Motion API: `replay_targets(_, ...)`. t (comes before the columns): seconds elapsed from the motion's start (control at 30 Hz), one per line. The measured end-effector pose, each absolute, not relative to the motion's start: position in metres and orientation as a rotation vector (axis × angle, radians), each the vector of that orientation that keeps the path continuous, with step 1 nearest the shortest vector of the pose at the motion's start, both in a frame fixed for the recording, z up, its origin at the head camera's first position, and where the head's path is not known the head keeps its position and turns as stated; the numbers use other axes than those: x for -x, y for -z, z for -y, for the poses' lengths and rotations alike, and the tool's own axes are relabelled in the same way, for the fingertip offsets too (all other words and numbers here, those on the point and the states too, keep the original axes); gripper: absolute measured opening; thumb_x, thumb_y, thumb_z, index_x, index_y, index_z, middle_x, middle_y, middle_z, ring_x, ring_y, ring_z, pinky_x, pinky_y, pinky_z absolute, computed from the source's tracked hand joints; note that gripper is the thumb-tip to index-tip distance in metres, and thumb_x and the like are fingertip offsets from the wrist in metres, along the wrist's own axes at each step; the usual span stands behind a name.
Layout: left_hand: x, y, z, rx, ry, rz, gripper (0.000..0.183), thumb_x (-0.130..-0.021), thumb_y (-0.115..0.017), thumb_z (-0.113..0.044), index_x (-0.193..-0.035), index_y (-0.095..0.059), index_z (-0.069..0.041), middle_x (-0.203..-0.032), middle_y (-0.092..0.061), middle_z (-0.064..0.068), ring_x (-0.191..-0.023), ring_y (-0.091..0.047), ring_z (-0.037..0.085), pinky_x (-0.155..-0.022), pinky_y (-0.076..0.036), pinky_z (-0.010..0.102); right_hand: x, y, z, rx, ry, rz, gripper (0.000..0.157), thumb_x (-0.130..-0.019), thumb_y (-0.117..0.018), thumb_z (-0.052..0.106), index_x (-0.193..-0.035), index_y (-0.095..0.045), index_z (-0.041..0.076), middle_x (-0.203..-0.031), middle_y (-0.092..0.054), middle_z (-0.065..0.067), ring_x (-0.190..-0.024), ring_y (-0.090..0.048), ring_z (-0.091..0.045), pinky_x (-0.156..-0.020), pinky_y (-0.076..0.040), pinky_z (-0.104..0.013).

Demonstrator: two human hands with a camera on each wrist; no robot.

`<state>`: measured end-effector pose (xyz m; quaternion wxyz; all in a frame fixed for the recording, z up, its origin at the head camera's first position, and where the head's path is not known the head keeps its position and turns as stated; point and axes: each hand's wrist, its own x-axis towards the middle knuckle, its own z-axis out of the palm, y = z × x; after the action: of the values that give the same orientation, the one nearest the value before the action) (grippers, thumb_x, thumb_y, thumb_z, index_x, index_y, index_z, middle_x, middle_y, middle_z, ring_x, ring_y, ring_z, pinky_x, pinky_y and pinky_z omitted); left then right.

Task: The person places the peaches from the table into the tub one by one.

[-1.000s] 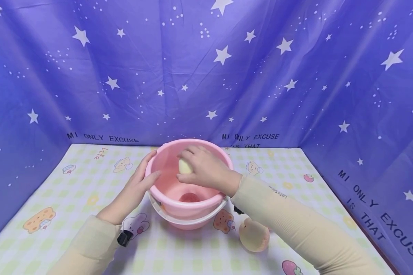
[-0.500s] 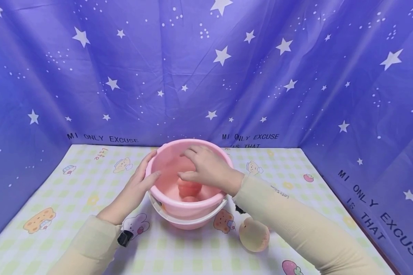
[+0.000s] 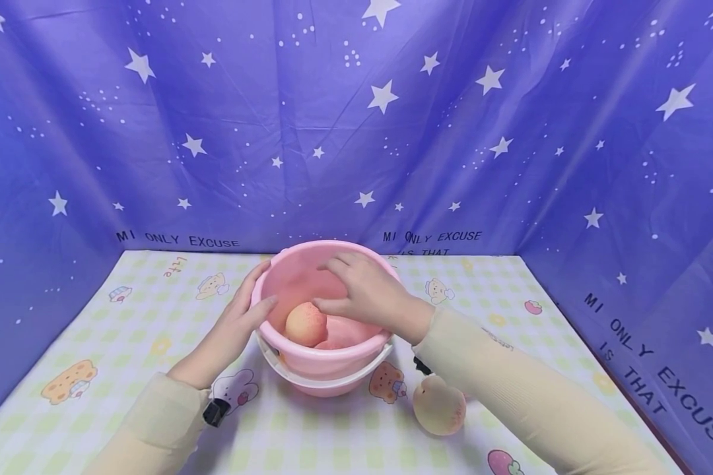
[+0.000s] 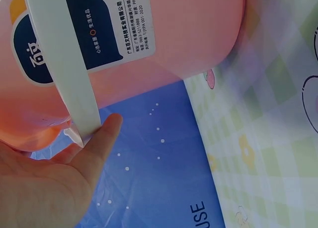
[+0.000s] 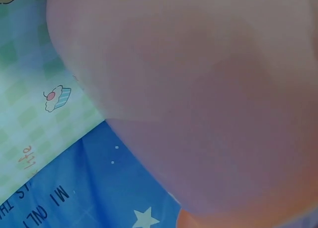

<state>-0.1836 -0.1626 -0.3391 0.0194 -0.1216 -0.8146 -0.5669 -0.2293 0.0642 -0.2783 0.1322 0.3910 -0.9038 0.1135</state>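
Observation:
A pink bucket [image 3: 327, 361] with a white handle [image 3: 317, 381] stands upright on the table. My left hand [image 3: 232, 330] holds its left rim, thumb over the inside and fingers along the outside; the left wrist view shows this hand [image 4: 54, 183] beside the handle. Inside the bucket, toward the left, lies a yellow-and-red peach [image 3: 305, 324]. Part of another reddish thing [image 3: 330, 344] shows low in the bucket, mostly hidden by the front rim. Over the bucket opening my right hand [image 3: 368, 290] is spread, holding nothing, its thumb tip close to the peach.
Another pale peach [image 3: 439, 406] sits on the checked tablecloth [image 3: 309, 435], right of the bucket and near my right sleeve [image 3: 499, 382]. A blue star-printed curtain [image 3: 327, 119] surrounds the table's back and sides. The bucket wall [image 5: 198, 89] fills most of the right wrist view.
My right hand has let go of the peach, which dropped and settled at the bucket's left inside. The right hand has shifted slightly right. My left hand stays on the rim.

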Motion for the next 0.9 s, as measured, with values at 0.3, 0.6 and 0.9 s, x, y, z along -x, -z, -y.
replay_targets(0.3,0.186,0.339,0.161,0.389,1.743,2.524,0.06,-0.096,-0.044,-0.032,-0.148,-0.016,-0.028,-0.154,-0.015,0.002,-0.141,-0.013,0.028,-0.108,-0.011,0.063,0.217,0.272,-0.077,-1.092,-0.399,2.588,0.048,-0.079,-0.068,0.044,-0.115,-0.062,0.013,-0.116,-0.06,-0.003,-0.116,-0.052,-0.021,-0.102,-0.038,-0.034)
replay_targets(0.6,0.186,0.339,0.16,0.39,1.751,2.52,0.06,-0.095,-0.045,-0.034,-0.148,-0.016,-0.029,-0.154,-0.014,0.001,-0.141,-0.011,0.027,-0.108,-0.01,0.063,0.211,0.27,-0.089,-1.104,-0.393,2.531,0.048,-0.079,-0.069,0.043,-0.115,-0.062,0.012,-0.115,-0.061,-0.004,-0.114,-0.053,-0.023,-0.099,-0.041,-0.037)
replay_targets(0.9,0.184,0.34,0.163,0.372,1.739,2.538,0.06,-0.095,-0.045,-0.035,-0.148,-0.016,-0.031,-0.154,-0.014,0.002,-0.141,-0.011,0.029,-0.107,-0.01,0.065,0.204,0.271,-0.094,-1.101,-0.449,2.508,0.048,-0.078,-0.071,0.04,-0.115,-0.061,0.01,-0.114,-0.061,-0.004,-0.109,-0.055,-0.023,-0.096,-0.043,-0.037)
